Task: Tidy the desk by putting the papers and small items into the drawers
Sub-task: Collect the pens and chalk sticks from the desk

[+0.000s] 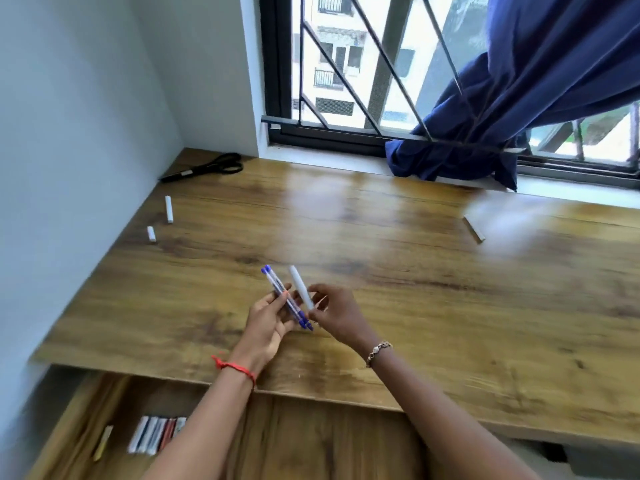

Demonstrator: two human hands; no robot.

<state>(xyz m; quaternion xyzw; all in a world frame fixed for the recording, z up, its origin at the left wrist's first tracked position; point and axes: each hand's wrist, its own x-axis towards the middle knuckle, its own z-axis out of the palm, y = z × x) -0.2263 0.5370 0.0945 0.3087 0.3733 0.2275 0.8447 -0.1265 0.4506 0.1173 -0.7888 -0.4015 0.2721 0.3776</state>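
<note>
From the head camera, the left hand (266, 323), a red thread tied round its wrist, has its fingers curled round a small bundle of clear ballpoint pens with blue caps and blue tips (284, 299); the pens slant up and away to the left, above the near middle of the brown wood-grain desk (415, 306). Just beside it, the right hand (337, 313), which wears a thin gold-coloured chain bracelet, pinches the lower end of a white cylindrical marker (300, 287) between thumb and fingertips. The marker leans nearly parallel to the pens and stands close to them; the blur hides whether they touch. On the desk towards the left wall lie two short white sticks, the longer one (168, 208) farther back and the shorter one (151, 233) nearer, a little apart. In the far left corner lies a pair of black-handled scissors (207, 166). Well off to the right a pale beige stick (473, 229) lies by itself. Below the desk's front edge, at lower left, an open wooden drawer (79, 427) holds a row of pens and markers (156, 434) in white, red and dark colours laid side by side, with a yellowish stick (103, 441) to their left. Behind the desk a dark blue curtain (519, 98) is bunched on the sill of a barred window (346, 64).
</note>
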